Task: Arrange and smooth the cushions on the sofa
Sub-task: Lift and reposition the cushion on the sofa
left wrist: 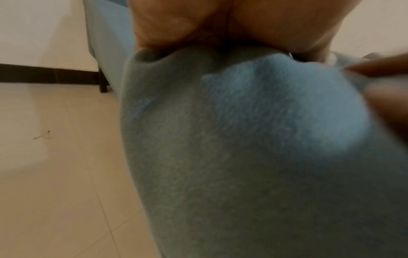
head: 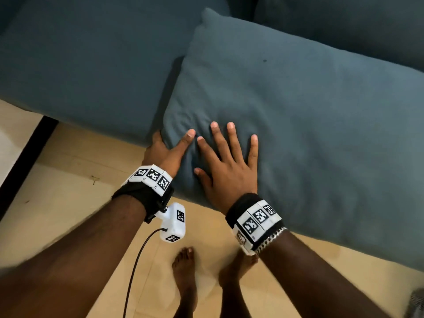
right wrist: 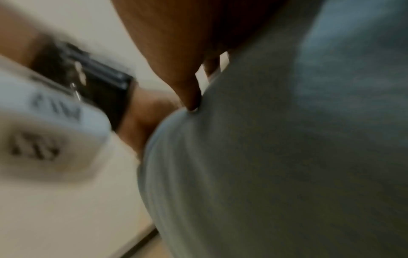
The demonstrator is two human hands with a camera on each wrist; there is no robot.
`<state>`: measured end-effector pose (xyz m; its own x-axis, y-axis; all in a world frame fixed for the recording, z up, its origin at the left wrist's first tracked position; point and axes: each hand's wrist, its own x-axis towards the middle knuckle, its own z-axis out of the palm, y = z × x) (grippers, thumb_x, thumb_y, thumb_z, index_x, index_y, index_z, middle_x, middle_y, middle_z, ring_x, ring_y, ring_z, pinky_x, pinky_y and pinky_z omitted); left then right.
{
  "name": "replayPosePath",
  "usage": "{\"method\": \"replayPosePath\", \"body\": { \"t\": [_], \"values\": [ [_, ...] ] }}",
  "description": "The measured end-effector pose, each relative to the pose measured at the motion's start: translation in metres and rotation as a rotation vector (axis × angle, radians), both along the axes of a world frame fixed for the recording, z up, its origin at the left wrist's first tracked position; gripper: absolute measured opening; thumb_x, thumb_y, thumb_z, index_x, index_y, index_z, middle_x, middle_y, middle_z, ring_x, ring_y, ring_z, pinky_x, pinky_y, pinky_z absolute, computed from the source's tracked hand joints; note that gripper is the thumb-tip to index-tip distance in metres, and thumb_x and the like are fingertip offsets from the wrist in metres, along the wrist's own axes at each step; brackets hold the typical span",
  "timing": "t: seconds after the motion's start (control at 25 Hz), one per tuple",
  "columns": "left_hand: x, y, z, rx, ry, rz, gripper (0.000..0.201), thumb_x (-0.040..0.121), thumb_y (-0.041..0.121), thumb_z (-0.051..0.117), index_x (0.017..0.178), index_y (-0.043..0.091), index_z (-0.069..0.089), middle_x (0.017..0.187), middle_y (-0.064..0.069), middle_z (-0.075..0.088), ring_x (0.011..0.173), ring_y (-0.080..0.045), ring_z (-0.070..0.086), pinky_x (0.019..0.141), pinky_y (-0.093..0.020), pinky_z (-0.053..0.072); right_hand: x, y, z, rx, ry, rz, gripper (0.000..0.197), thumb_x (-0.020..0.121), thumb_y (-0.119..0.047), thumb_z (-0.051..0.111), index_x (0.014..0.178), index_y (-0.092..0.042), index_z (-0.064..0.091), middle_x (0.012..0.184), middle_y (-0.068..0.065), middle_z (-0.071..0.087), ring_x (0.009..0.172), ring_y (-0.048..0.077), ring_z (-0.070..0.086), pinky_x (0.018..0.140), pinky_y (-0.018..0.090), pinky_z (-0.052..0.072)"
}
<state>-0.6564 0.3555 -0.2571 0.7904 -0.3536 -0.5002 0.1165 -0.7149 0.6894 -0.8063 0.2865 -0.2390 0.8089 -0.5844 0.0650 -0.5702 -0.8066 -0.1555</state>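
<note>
A large blue-grey cushion (head: 286, 106) lies flat on the sofa seat (head: 91, 65), and its near corner overhangs the seat's front edge. My left hand (head: 171, 144) grips that corner, thumb on top and fingers curled round the left edge. My right hand (head: 227, 154) lies flat on the cushion just right of it, fingers straight and spread, and the fabric creases between the two hands. The left wrist view shows the cushion (left wrist: 243, 139) bulging below my left hand (left wrist: 198, 22). The blurred right wrist view shows the cushion (right wrist: 276, 157) under my right hand (right wrist: 172, 52).
Darker back cushions (head: 344, 19) stand along the top right. Below the sofa is beige tiled floor (head: 68, 180) with my bare feet (head: 185, 271) and a black cable (head: 137, 260). A dark skirting strip (head: 27, 148) runs at the left. A dark sofa leg (left wrist: 103, 83) stands on the floor.
</note>
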Motion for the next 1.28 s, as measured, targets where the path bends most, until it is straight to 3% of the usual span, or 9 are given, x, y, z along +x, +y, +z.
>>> {"method": "replayPosePath", "body": {
  "t": [0.16, 0.32, 0.48, 0.64, 0.84, 0.96, 1.04, 1.2, 1.28],
  "values": [
    [0.011, 0.003, -0.005, -0.16, 0.189, 0.031, 0.106, 0.058, 0.105, 0.042, 0.142, 0.04, 0.052, 0.13, -0.002, 0.069, 0.119, -0.029, 0.066, 0.107, -0.048, 0.05, 0.009, 0.026, 0.046, -0.05, -0.593, 0.037, 0.047, 0.097, -0.032, 0.063, 0.143, -0.024, 0.059, 0.163, 0.011, 0.031, 0.154, 0.033, 0.019, 0.122, 0.069, 0.014],
    [0.022, 0.014, 0.011, -0.416, 0.511, 0.269, 0.105, 0.076, 0.099, 0.02, 0.128, 0.023, 0.07, 0.123, -0.007, 0.074, 0.115, -0.023, 0.071, 0.11, -0.045, 0.049, 0.005, 0.024, -0.005, -0.133, -0.02, 0.155, 0.056, 0.101, -0.042, 0.058, 0.155, -0.033, 0.043, 0.169, 0.002, 0.026, 0.158, 0.031, 0.016, 0.125, 0.062, 0.009],
    [0.01, 0.018, 0.026, -0.48, 0.494, 0.131, 0.096, 0.088, 0.088, 0.012, 0.158, 0.027, 0.039, 0.156, 0.001, 0.049, 0.138, -0.016, 0.054, 0.117, -0.038, 0.04, 0.025, 0.023, 0.036, -0.053, -0.42, 0.167, 0.04, 0.108, -0.035, 0.046, 0.147, -0.032, 0.053, 0.161, 0.009, 0.04, 0.153, 0.031, 0.026, 0.12, 0.066, 0.021],
    [0.009, 0.015, 0.028, -0.503, 0.522, 0.134, 0.098, 0.089, 0.087, 0.007, 0.145, 0.025, 0.057, 0.144, 0.0, 0.062, 0.126, -0.013, 0.063, 0.114, -0.039, 0.044, 0.02, 0.007, -0.006, -0.159, 0.055, 0.307, 0.055, 0.101, -0.042, 0.057, 0.154, -0.037, 0.043, 0.168, 0.001, 0.029, 0.158, 0.03, 0.018, 0.123, 0.063, 0.007],
    [0.005, 0.024, 0.027, -0.487, 0.601, 0.135, 0.097, 0.087, 0.089, 0.005, 0.139, 0.027, 0.059, 0.139, -0.005, 0.066, 0.13, -0.022, 0.062, 0.113, -0.041, 0.044, 0.012, 0.009, 0.008, -0.139, -0.317, 0.189, 0.051, 0.1, -0.033, 0.06, 0.149, -0.023, 0.052, 0.163, 0.008, 0.036, 0.155, 0.029, 0.023, 0.122, 0.066, 0.017],
    [0.007, 0.025, 0.026, -0.458, 0.665, 0.114, 0.114, 0.075, 0.098, 0.002, 0.153, 0.028, 0.047, 0.149, 0.001, 0.058, 0.137, -0.017, 0.054, 0.118, -0.043, 0.037, 0.004, 0.015, -0.02, -0.262, 0.011, 0.326, 0.06, 0.098, -0.046, 0.061, 0.153, -0.027, 0.047, 0.166, 0.003, 0.034, 0.156, 0.03, 0.024, 0.125, 0.063, -0.008],
    [0.002, 0.024, 0.026, -0.427, 0.631, 0.106, 0.107, 0.082, 0.093, 0.004, 0.151, 0.026, 0.049, 0.149, -0.001, 0.059, 0.137, -0.015, 0.055, 0.121, -0.042, 0.035, 0.006, 0.02, -0.015, -0.169, -0.044, 0.3, 0.054, 0.096, -0.042, 0.063, 0.147, -0.024, 0.055, 0.166, 0.005, 0.034, 0.156, 0.03, 0.023, 0.125, 0.063, -0.005],
    [-0.016, 0.02, 0.039, -0.468, 0.606, 0.034, 0.089, 0.095, 0.076, -0.001, 0.124, 0.03, 0.07, 0.12, 0.004, 0.076, 0.12, -0.013, 0.068, 0.089, -0.029, 0.057, -0.025, 0.021, 0.015, -0.225, -0.403, 0.104, 0.054, 0.096, -0.034, 0.066, 0.148, -0.026, 0.054, 0.162, 0.011, 0.036, 0.154, 0.031, 0.023, 0.12, 0.069, 0.016],
    [-0.021, 0.019, 0.043, -0.488, 0.628, 0.053, 0.087, 0.096, 0.075, -0.002, 0.113, 0.037, 0.075, 0.101, 0.012, 0.079, 0.099, -0.005, 0.074, 0.074, -0.021, 0.057, -0.054, 0.008, 0.002, -0.27, -0.087, 0.17, 0.068, 0.093, -0.044, 0.072, 0.154, -0.031, 0.045, 0.166, 0.005, 0.032, 0.156, 0.032, 0.02, 0.123, 0.063, 0.014]
  ]
}}
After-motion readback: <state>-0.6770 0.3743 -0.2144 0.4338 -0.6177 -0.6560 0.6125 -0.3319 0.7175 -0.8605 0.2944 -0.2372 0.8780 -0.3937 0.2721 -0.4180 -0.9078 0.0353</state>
